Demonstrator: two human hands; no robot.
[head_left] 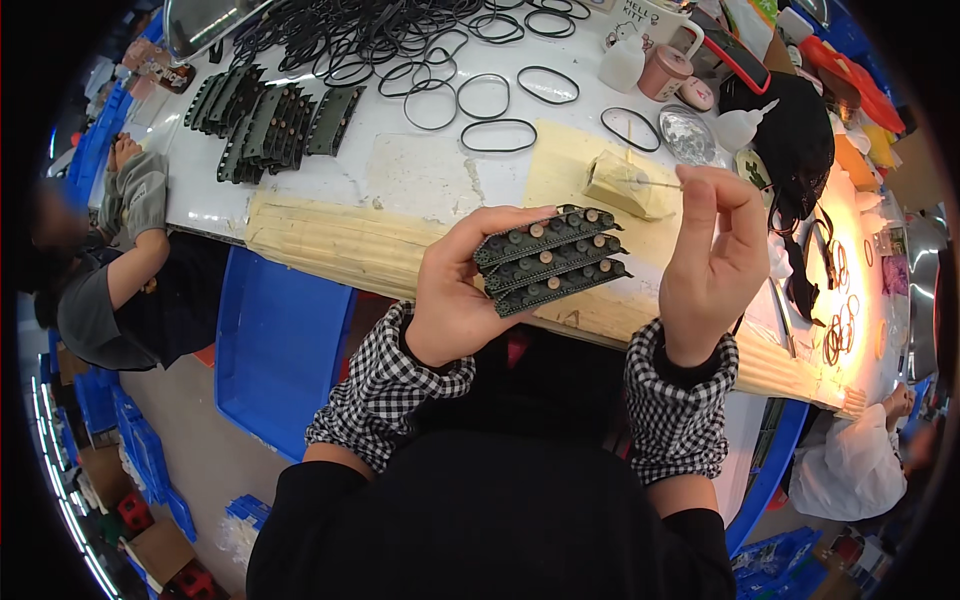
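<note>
The left hand [455,300] grips three stacked green strips [550,258] above the table edge [300,235]; the right hand [712,255] pinches a thin stick [655,183] beside them. Steadying the strips and bringing the stick tip in slowly would likely help. Rubber rings [485,96] and more strips [270,122] lie behind.

The left hand [455,300] gripped three dark green toothed strips [550,260]; at three o'clock, the right hand [712,262] pinched a thin stick [655,183].
</note>
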